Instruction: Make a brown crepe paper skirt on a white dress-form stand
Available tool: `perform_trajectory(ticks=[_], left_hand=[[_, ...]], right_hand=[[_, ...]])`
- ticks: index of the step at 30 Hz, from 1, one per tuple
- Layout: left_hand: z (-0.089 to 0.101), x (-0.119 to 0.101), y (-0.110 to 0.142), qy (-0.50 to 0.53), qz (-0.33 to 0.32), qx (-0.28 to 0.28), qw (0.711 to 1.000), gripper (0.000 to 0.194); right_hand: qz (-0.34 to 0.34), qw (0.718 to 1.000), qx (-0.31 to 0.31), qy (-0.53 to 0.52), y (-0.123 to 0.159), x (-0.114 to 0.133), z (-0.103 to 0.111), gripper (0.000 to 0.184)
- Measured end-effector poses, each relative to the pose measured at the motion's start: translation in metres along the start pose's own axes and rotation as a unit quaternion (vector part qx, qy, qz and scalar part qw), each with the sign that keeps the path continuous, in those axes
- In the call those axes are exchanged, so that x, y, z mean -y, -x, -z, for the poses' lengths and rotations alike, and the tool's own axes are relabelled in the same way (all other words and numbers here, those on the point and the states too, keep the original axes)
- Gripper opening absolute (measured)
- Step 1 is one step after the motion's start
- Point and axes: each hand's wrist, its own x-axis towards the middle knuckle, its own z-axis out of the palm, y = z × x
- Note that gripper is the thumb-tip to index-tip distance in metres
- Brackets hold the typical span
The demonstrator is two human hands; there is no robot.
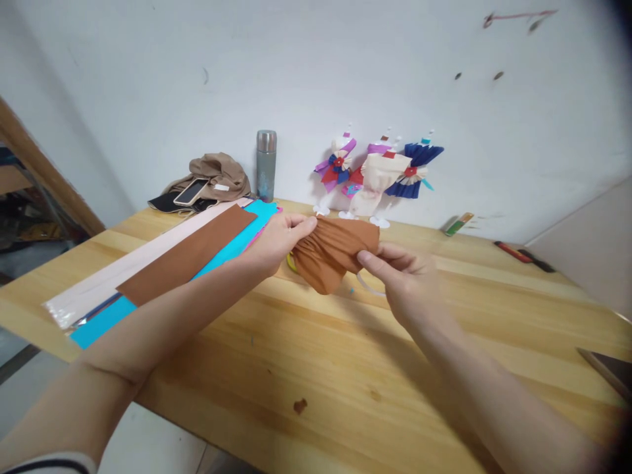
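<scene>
A gathered piece of brown crepe paper [332,253] is held above the wooden table [316,368] between both hands. My left hand [276,242] pinches its upper left edge with thumb and fingers closed. My right hand [402,276] grips its right side, thumb on the paper and the other fingers partly curled below. The paper is crumpled into folds and bulges downward in the middle.
Long strips of brown, pink and blue paper [162,266] lie at the left. Paper fan dolls [378,174] stand by the wall, next to a metal flask [266,164] and a bundle of cloth with a phone [205,184]. A glue stick [459,224] and a red tool [523,255] lie at the right.
</scene>
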Motion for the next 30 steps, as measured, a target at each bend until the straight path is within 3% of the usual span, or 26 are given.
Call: perform_trajectory(ticks=[4,9,13,16,20,27,30], left_hand=[[-0.001,0.001,0.001,-0.021,0.015,0.016,1.000,0.034],[-0.001,0.000,0.002,-0.012,0.047,0.036,0.998,0.034],[0.002,0.002,-0.001,0.020,0.059,0.006,0.998,0.031],[0.004,0.004,-0.003,0.027,0.072,-0.015,0.997,0.029],[0.005,0.006,-0.005,0.038,0.069,-0.028,0.997,0.028],[0.005,0.007,-0.007,0.026,0.056,-0.040,0.997,0.028],[0.007,0.006,-0.008,-0.074,0.010,-0.027,0.997,0.035]], right_hand=[[-0.072,0.993,-0.025,-0.090,-0.001,-0.007,0.002,0.039],[-0.072,0.993,0.012,-0.096,-0.003,-0.009,0.003,0.048],[-0.046,0.997,0.064,-0.019,-0.002,-0.007,0.001,0.044],[-0.037,0.996,0.029,0.072,0.000,-0.001,0.000,0.035],[-0.038,0.996,0.025,0.076,-0.001,0.005,0.002,0.037],[-0.061,0.986,0.131,0.078,-0.001,0.004,-0.007,0.039],[-0.064,0.966,0.214,0.132,0.001,0.003,-0.005,0.035]])
